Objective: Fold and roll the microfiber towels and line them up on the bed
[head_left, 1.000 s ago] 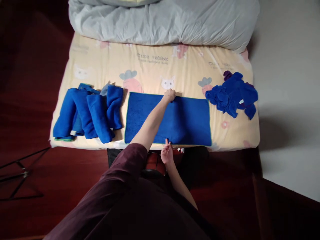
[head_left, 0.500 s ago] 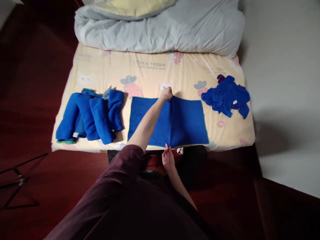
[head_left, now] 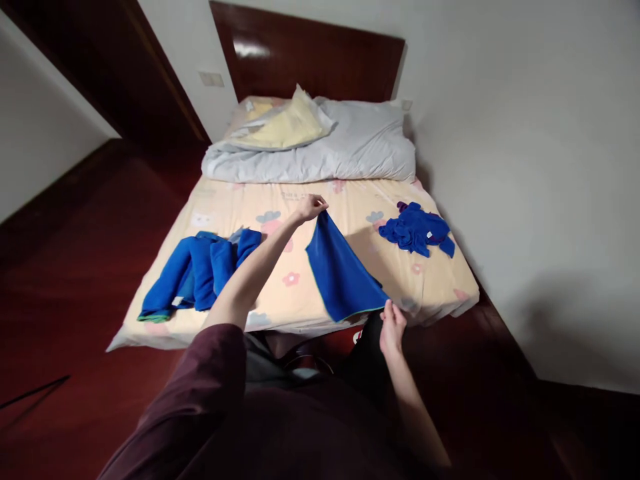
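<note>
A blue towel (head_left: 343, 273) with a thin green edge hangs folded in two between my hands, lifted over the front part of the bed. My left hand (head_left: 312, 207), farther out, pinches one end of its fold. Close to the bed's front edge, my right hand (head_left: 393, 327) pinches the other end between thumb and fingers. Several rolled or folded blue towels (head_left: 200, 270) lie side by side at the left, partly behind my left forearm. On the right is a crumpled heap of blue cloths (head_left: 417, 230) with a small white label and a bit of purple.
The bed (head_left: 215, 207) has a pale yellow printed sheet. A grey quilt (head_left: 360, 143) and a yellow pillow-like piece (head_left: 290, 123) lie at its far end, before a dark wooden headboard (head_left: 320, 57). A white wall (head_left: 525, 167) runs along the right. A thin black leg (head_left: 35, 392) shows at lower left.
The towel lay spread on the bed; now it is lifted and folded along its middle. My right hand has moved right, and my left hand has risen. The view has tilted up.
</note>
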A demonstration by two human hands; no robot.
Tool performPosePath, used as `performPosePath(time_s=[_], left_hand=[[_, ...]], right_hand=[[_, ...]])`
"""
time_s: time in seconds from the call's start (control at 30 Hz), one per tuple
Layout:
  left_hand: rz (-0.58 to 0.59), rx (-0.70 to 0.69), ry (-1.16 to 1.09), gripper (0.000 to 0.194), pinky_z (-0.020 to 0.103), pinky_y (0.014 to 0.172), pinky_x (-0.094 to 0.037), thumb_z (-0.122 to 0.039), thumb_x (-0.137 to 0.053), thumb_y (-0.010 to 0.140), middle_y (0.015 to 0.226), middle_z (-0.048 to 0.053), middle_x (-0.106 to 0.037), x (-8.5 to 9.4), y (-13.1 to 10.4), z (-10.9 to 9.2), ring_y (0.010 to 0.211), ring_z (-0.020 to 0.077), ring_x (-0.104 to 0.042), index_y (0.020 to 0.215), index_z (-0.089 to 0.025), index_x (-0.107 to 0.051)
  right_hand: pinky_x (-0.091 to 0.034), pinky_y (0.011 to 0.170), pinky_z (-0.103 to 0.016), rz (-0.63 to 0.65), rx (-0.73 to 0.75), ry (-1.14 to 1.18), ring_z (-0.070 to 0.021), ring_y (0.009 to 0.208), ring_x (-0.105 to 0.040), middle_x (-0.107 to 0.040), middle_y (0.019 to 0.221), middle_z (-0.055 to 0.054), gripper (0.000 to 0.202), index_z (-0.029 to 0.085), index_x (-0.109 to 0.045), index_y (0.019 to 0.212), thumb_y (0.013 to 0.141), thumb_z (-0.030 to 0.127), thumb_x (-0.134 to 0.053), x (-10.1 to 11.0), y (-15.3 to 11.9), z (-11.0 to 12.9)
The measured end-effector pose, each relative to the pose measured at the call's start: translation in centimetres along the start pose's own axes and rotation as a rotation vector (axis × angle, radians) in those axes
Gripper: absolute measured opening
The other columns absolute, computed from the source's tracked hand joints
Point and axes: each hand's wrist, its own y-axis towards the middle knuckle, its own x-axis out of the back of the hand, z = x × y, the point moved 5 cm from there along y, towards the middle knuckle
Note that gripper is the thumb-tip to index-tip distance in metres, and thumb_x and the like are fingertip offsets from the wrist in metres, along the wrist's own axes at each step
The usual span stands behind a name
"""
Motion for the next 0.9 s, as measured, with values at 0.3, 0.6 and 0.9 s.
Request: performPosePath(time_s=[0.3,0.6,0.9], left_hand=[[-0.099,-0.14,-0.323,0.032,0.027,0.073,-0.05,-0.044,-0.08,0.081,0.077,0.003,-0.066,10.5,-6.9,-6.2,0.075,0.0152,-0.061,0.089,-0.013,-0.072],[-0.182,-0.209,-0.427,0.051,0.04,0.089,-0.058,-0.034,-0.095,0.065,0.091,0.008,-0.075,16.4,-12.5,-8.9,0.091,0.0216,-0.07,0.107,-0.009,-0.079],[-0.344,-0.188,-0.297,0.057,0.043,0.087,-0.061,-0.048,-0.093,0.067,0.098,0.012,-0.078,20.6,-16.7,-7.6,0.097,0.0286,-0.073,0.107,-0.01,-0.08]], right_hand=[[-0.041,0.061,-0.025,-0.182,0.501,-0.046,-0.0114,0.063,-0.044,-0.041,0.062,0.006,0.06,0.022,-0.047,0.068,0.085,0.077,-0.062,2.1,8.4,15.2],[-0.06,0.094,-0.045,-0.142,0.706,0.169,-0.0232,0.093,-0.072,-0.073,0.091,-0.007,0.051,0.019,-0.065,0.108,0.085,0.064,-0.075,0.6,13.4,23.5],[-0.063,0.092,-0.043,0.074,0.737,0.079,-0.0266,0.096,-0.077,-0.079,0.096,-0.011,0.046,0.017,-0.075,0.095,0.076,0.057,-0.086,-0.6,10.6,26.6]])
